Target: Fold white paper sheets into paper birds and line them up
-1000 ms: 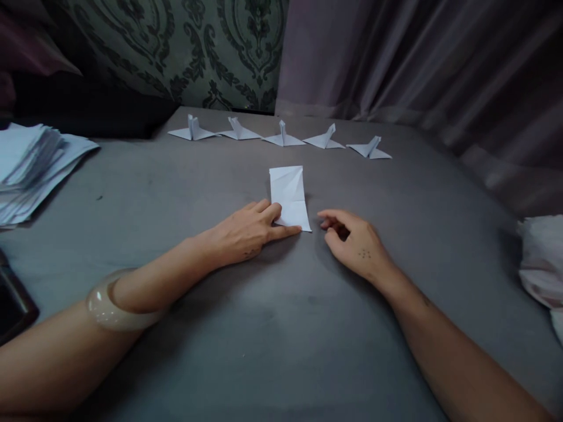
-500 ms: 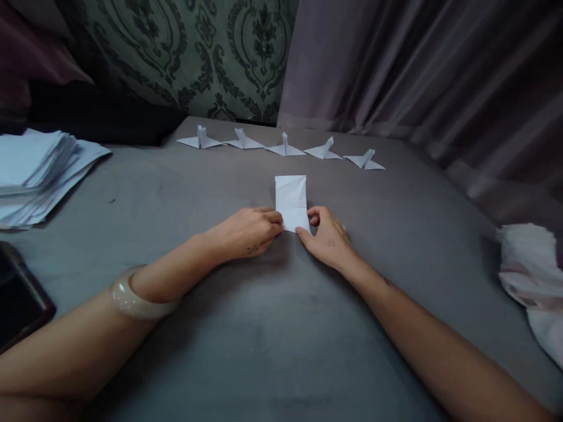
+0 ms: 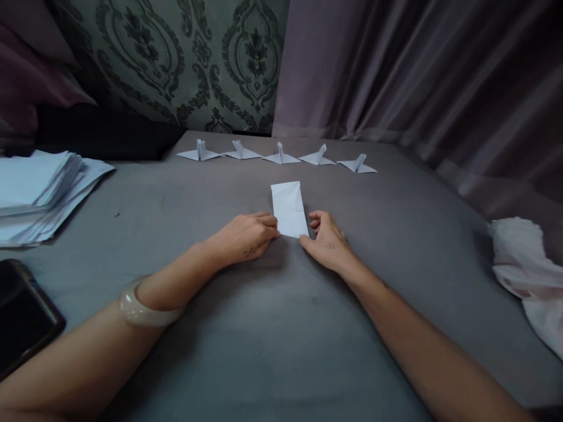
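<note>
A folded white sheet of paper [image 3: 289, 208], creased and roughly rectangular, lies in the middle of the grey surface, tilted a little. My left hand [image 3: 250, 237] has its fingers pressed together on the paper's lower left corner; a pale bangle [image 3: 147, 308] circles that forearm. At the lower right corner, the thumb of my right hand [image 3: 329, 241] touches or almost touches the paper. The right fingers are curled and apart from the thumb, off the paper's right edge.
Several folded paper figures with wings [image 3: 280, 155] stand in a row at the back. A stack of white paper [image 3: 39, 193] lies at the left, above a dark phone [image 3: 26, 316]. Crumpled white cloth [image 3: 523, 258] rests at the right. Behind hangs a purple curtain [image 3: 352, 70].
The paper has turned slightly, its top end leaning left. My right fingers have moved off its right edge, while my left hand still grips the corner. The camera view has shifted slightly.
</note>
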Motion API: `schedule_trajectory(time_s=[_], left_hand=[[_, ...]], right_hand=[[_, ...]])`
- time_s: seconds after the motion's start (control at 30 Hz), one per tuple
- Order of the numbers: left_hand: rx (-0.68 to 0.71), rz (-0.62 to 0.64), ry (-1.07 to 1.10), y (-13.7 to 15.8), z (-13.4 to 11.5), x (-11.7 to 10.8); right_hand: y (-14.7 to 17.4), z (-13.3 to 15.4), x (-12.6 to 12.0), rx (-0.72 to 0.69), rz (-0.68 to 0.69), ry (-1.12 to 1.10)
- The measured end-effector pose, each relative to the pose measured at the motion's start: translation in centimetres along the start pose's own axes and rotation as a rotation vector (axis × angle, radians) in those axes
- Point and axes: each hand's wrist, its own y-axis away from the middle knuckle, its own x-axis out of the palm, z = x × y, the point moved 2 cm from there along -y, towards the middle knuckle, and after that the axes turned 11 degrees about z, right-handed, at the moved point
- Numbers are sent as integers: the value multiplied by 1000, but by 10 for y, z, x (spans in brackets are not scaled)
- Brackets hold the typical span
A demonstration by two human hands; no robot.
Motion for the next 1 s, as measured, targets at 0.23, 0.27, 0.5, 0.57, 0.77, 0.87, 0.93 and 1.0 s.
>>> schedule_trajectory(time_s=[0.23, 0.27, 0.5, 0.57, 0.77, 0.87, 0.93, 1.0], left_hand=[[3, -17, 36, -1, 5, 2], [-10, -41, 59, -1, 7, 2], [-9, -88, 83, -2, 8, 6], [0, -72, 59, -2, 7, 7], [-70, -365, -138, 0, 3, 2], [-197, -710, -385, 6, -4, -6], [-187, -718, -517, 7, -11, -7], [-132, -580, -573, 4, -15, -5]], right_hand=[[0, -9, -6, -118, 49, -64], [-1, -8, -6, -124, 40, -82], [-3, -4, -6, -24, 30, -464], [-3, -1, -4, -36, -3, -415], [-1, 8, -2, -312, -155, -210], [8, 17, -6, -594, -271, 6], [12, 19, -7, -703, -257, 83], [13, 18, -7, -721, -208, 131]])
